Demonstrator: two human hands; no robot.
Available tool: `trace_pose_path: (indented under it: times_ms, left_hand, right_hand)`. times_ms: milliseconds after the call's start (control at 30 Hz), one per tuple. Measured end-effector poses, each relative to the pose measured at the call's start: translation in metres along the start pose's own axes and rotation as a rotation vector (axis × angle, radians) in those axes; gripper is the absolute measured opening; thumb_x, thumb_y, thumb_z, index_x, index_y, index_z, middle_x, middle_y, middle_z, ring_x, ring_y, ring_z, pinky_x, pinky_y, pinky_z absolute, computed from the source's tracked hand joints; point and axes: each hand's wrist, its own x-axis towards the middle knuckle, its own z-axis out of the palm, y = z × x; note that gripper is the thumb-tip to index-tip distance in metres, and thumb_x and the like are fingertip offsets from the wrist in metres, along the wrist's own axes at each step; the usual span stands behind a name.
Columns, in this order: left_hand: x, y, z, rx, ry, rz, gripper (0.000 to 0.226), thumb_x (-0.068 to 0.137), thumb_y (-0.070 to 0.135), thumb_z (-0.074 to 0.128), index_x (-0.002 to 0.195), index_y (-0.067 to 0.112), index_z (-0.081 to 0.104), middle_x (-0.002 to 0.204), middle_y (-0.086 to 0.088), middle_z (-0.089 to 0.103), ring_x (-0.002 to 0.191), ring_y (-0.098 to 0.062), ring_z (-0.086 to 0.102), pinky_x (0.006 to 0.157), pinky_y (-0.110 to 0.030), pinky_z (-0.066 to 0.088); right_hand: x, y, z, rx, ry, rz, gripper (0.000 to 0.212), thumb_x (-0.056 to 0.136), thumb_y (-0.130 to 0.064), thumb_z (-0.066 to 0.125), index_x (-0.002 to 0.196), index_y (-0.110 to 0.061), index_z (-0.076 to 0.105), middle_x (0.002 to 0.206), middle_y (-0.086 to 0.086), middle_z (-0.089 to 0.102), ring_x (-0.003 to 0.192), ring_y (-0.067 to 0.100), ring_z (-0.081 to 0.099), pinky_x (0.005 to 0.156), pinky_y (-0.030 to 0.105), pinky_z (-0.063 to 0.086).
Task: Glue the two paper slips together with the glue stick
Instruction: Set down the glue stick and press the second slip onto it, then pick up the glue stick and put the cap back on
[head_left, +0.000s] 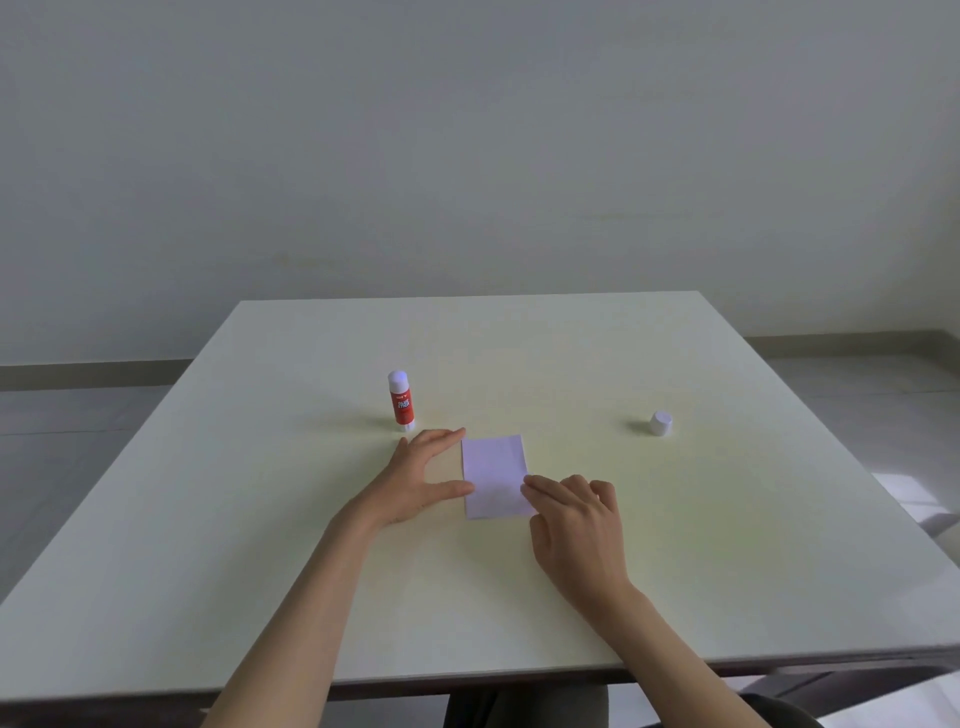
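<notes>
Paper slips (493, 475) flat on the counter (571, 597) near its middle, glue stick (401, 401) upright behind and left of them, cap (661, 422) well apart to the right, left hand (415, 480) touching their left edge, right hand (576, 517) on their near right corner

Table (519, 597) mostly bare; wide free room at far half, at left side and at near edge. Obstacles few. Glue stick (401, 400) stands upright, just beyond left hand (415, 480), blocks straight reach forward there. Cap (661, 423) stands alone at right, well apart from right hand (576, 525), path to it free. Paper (494, 475) lies flat between hands, fingers at both edges.
</notes>
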Motion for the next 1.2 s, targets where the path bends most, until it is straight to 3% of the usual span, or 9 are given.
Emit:
trace_pose_path:
  times_ms: [67, 133, 233, 333, 533, 767, 900, 1067, 1200]
  left_hand:
    - [-0.002, 0.002, -0.005, -0.171, 0.108, 0.033, 0.053, 0.082, 0.027, 0.07, 0.13, 0.035, 0.049, 0.13, 0.017, 0.049, 0.127, -0.003, 0.042, 0.103, -0.024, 0.03]
    - [-0.004, 0.004, -0.014, -0.301, 0.286, 0.045, 0.033, 0.083, 0.021, 0.07, 0.111, 0.037, 0.061, 0.11, 0.015, 0.064, 0.106, -0.006, 0.06, 0.09, -0.022, 0.042]
    - [-0.006, 0.004, -0.028, -0.331, 0.625, 0.002, 0.011, 0.084, 0.022, 0.066, 0.084, 0.033, 0.067, 0.08, 0.017, 0.071, 0.085, -0.011, 0.066, 0.071, -0.019, 0.044]
    - [-0.002, 0.002, -0.036, -0.251, 0.835, -0.043, 0.012, 0.081, 0.019, 0.067, 0.093, 0.023, 0.064, 0.093, 0.01, 0.068, 0.089, -0.014, 0.063, 0.071, -0.02, 0.045]
    - [0.018, -0.002, -0.03, -0.213, 0.721, -0.175, 0.059, 0.076, 0.023, 0.075, 0.129, 0.011, 0.052, 0.131, -0.003, 0.057, 0.117, -0.019, 0.056, 0.087, -0.024, 0.039]
    - [0.028, 0.0, -0.011, -0.159, 0.79, -0.178, 0.011, 0.08, 0.021, 0.068, 0.089, 0.015, 0.069, 0.082, 0.0, 0.071, 0.084, -0.022, 0.065, 0.066, -0.026, 0.04]
    - [0.029, 0.001, -0.007, -0.079, 0.831, -0.18, 0.033, 0.091, 0.037, 0.055, 0.072, 0.011, 0.065, 0.07, -0.001, 0.07, 0.069, -0.024, 0.062, 0.055, -0.022, 0.037]
    - [0.029, 0.002, -0.008, -0.057, 0.836, -0.164, 0.037, 0.093, 0.035, 0.053, 0.068, 0.009, 0.063, 0.066, 0.002, 0.068, 0.067, -0.023, 0.061, 0.054, -0.021, 0.036]
    - [0.026, 0.005, -0.015, -0.059, 0.825, -0.106, 0.015, 0.088, 0.021, 0.06, 0.08, 0.012, 0.068, 0.074, 0.0, 0.07, 0.074, -0.02, 0.065, 0.059, -0.019, 0.038]
  right_hand:
    - [0.01, 0.009, -0.004, 0.023, -0.004, 0.064, 0.032, 0.059, 0.002, 0.065, 0.084, -0.015, 0.076, 0.092, -0.006, 0.077, 0.062, 0.023, 0.064, 0.068, 0.032, 0.036]
    - [0.025, 0.025, -0.009, 0.057, -0.01, 0.16, 0.036, 0.059, 0.004, 0.069, 0.09, -0.013, 0.076, 0.097, -0.001, 0.076, 0.067, 0.025, 0.066, 0.07, 0.035, 0.043]
    - [0.049, 0.055, -0.015, 0.042, -0.034, 0.292, 0.04, 0.07, 0.001, 0.065, 0.107, -0.012, 0.071, 0.112, 0.007, 0.071, 0.085, 0.031, 0.067, 0.08, 0.043, 0.046]
    - [0.062, 0.087, -0.011, -0.091, -0.175, 0.42, 0.046, 0.084, -0.014, 0.058, 0.13, -0.019, 0.055, 0.136, 0.01, 0.054, 0.112, 0.034, 0.053, 0.089, 0.042, 0.04]
    - [0.063, 0.113, 0.003, -0.172, -0.284, 0.552, 0.046, 0.092, -0.021, 0.051, 0.138, -0.025, 0.043, 0.146, 0.01, 0.038, 0.12, 0.033, 0.044, 0.095, 0.043, 0.037]
    - [0.05, 0.12, 0.016, -0.111, -0.263, 0.534, 0.042, 0.091, -0.002, 0.042, 0.128, -0.017, 0.057, 0.136, 0.008, 0.05, 0.114, 0.031, 0.047, 0.09, 0.038, 0.033]
    - [0.048, 0.123, 0.018, -0.095, -0.217, 0.521, 0.044, 0.089, 0.005, 0.04, 0.124, -0.013, 0.06, 0.131, 0.01, 0.054, 0.108, 0.033, 0.05, 0.089, 0.039, 0.032]
    - [0.05, 0.125, 0.018, -0.064, -0.185, 0.524, 0.048, 0.084, 0.01, 0.042, 0.123, -0.011, 0.061, 0.126, 0.012, 0.057, 0.107, 0.034, 0.051, 0.091, 0.04, 0.031]
    - [0.056, 0.116, 0.016, 0.03, -0.095, 0.519, 0.045, 0.083, 0.012, 0.045, 0.119, -0.007, 0.064, 0.119, 0.015, 0.062, 0.104, 0.035, 0.054, 0.089, 0.04, 0.032]
